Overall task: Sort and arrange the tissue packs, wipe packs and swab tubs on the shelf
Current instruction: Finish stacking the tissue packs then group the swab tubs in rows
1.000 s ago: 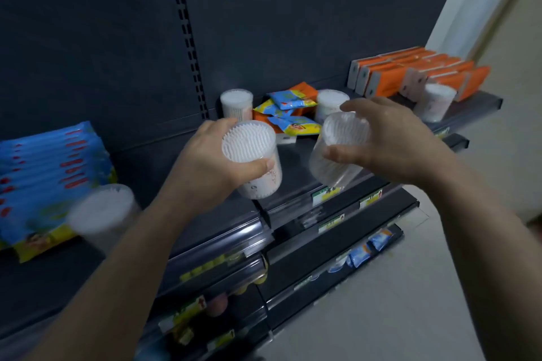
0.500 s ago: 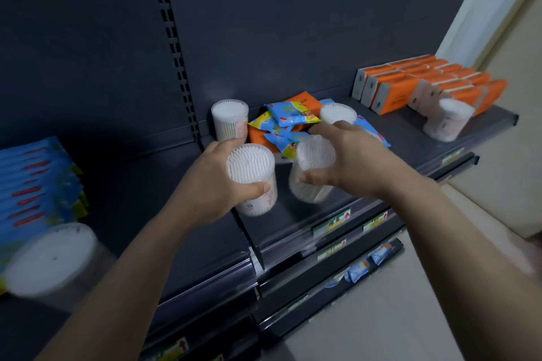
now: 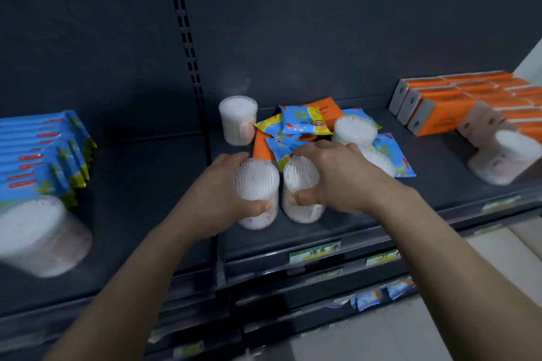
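Fingers (image 3: 259, 208) of left hand (image 3: 217, 196) and right hand (image 3: 343, 179) each grip a swab tub, left tub (image 3: 256, 182) beside right tub (image 3: 300, 174) on the shelf (image 3: 146, 184). Jumbled packs (image 3: 302, 120) at twelve o'clock, stray tubs (image 3: 504, 158) elsewhere: sorting seems mostly unfinished.

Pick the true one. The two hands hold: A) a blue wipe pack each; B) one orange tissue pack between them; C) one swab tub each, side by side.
C: the left hand grips the left swab tub, the right hand the right swab tub, both upright, side by side.
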